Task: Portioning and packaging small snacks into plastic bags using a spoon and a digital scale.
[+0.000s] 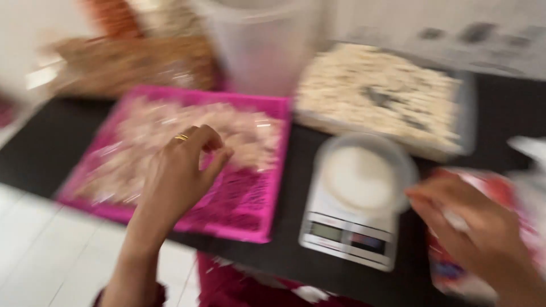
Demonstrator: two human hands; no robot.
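Black tabletop (45, 148), blurry shot, pink tray (250, 224) of pale shreds at left, kitchen scale (347, 239) with a white bowl (364, 173) just right of it, another tray (449, 133) of light strips farther back. Left hand (179, 176) over the pink tray, fingers curled in, maybe pinching shreds, can't tell through the blur. Right hand (483, 233) near right, gripping a red and white packet (455, 267) beside the scale.

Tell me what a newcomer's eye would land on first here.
The bright pink tray of pale crackers at left centre, with the left hand hovering over it, fingers pinched. Right of it, a white kitchen scale carries a clear round container, and the right hand grips a red and white packet.
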